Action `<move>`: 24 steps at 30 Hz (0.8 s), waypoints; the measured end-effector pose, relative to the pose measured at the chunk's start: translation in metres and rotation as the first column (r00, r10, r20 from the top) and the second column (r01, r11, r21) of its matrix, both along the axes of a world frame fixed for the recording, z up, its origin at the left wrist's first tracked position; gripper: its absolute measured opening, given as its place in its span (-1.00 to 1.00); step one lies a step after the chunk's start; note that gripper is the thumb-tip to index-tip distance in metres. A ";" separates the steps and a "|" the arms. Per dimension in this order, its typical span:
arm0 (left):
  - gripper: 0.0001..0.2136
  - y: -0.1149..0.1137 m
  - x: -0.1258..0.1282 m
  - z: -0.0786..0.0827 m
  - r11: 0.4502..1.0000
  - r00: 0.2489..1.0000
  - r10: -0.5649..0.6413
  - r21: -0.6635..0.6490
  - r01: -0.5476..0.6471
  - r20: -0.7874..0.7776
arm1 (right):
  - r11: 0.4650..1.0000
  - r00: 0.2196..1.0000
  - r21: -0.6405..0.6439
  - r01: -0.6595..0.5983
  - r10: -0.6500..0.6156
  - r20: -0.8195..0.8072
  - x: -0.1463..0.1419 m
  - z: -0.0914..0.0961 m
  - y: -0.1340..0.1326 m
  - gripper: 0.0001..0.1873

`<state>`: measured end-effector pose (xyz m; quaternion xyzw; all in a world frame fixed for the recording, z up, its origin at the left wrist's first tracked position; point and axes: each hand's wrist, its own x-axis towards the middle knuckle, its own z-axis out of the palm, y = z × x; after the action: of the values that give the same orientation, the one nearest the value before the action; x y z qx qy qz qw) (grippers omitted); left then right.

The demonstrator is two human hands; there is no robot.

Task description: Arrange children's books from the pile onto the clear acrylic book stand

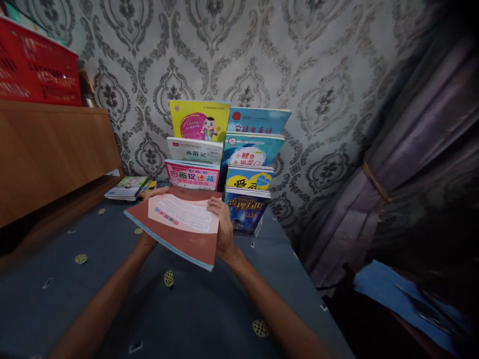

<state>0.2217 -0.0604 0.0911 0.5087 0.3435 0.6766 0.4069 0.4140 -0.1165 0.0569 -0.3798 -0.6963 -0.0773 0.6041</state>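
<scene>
Both my hands hold a thin brown-red book (187, 242) with a white text panel on its cover, lifted above the blue patterned tabletop (112, 299). My left hand (155, 194) grips its far left edge, mostly hidden behind the book. My right hand (224, 227) clasps its right edge, thumb on the cover. Just beyond stands a tiered display rack of children's books: a pink one (192, 174), a white one (194, 149), a yellow one (199, 119), and to the right several blue ones (247, 207).
A small stack of books (129, 188) lies at the table's far left. A wooden cabinet (48, 149) with a red crate (37, 65) on top stands left. Patterned wallpaper is behind, a purple curtain (411, 164) hangs right, and the table's right edge drops off.
</scene>
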 end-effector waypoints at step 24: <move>-0.80 0.068 0.018 0.001 0.829 0.799 0.469 0.500 -0.252 -0.376 | 0.970 0.991 -0.218 0.103 -0.118 -0.056 0.015 0.024 0.059 -0.55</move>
<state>0.2395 0.0074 0.0925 0.6601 0.3706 0.6518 0.0468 0.4294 -0.0576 0.0811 -0.4836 -0.6571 -0.0220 0.5778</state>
